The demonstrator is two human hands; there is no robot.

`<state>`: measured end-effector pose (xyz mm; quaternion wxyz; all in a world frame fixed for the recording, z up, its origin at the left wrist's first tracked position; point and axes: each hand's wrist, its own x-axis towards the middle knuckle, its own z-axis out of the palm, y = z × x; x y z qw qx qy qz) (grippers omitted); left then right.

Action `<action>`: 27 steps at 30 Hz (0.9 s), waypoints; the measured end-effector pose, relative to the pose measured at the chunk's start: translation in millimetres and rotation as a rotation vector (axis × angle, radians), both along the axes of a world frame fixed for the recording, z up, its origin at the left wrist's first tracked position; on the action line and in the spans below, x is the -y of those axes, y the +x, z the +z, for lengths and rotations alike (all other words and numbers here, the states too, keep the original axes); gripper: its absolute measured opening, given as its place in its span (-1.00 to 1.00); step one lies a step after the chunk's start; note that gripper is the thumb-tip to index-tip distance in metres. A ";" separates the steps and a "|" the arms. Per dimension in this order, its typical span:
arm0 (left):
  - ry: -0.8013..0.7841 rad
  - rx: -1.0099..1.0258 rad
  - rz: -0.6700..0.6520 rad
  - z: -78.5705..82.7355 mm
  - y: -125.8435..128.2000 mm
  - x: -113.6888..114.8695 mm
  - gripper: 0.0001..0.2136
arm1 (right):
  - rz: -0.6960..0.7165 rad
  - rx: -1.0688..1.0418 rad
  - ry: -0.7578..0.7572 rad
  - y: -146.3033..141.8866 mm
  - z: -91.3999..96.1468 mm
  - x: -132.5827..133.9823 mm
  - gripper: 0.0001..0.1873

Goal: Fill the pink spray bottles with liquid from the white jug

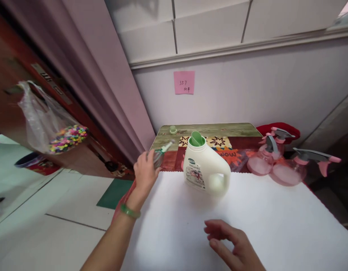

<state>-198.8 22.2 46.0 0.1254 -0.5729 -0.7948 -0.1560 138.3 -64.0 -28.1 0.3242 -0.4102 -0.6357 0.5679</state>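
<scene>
My left hand, with a green bangle at the wrist, is closed around a small clear bottle at the table's left side. The bottle leans to the right; its neck is green with a pale, slightly blurred nozzle, and the fingers hide much of the body. In the middle of the table stands a cream detergent jug, upright, its neck showing a green spout and no cap. Below the jug, my right hand hovers over the white cloth, fingers bent and apart from the thumb, holding nothing.
A small green cap rests at the table's back left. Several pink spray bottles stand at the right, before a red round object. A pink note is on the wall. A plastic bag hangs from the door handle at left.
</scene>
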 end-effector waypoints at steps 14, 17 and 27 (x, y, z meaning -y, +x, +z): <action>-0.123 -0.191 -0.334 -55.3 -21.7 -99.9 -0.44 | -0.963 0.069 0.114 140.1 -12.5 -106.9 -0.28; -0.028 -0.180 -0.363 -64.7 -27.2 -91.9 -0.47 | -1.158 0.177 0.298 165.5 -15.6 -152.0 -0.04; 0.140 0.118 -0.197 -69.7 2.4 26.3 -0.49 | -1.110 0.458 -0.051 165.4 -17.1 -220.6 0.18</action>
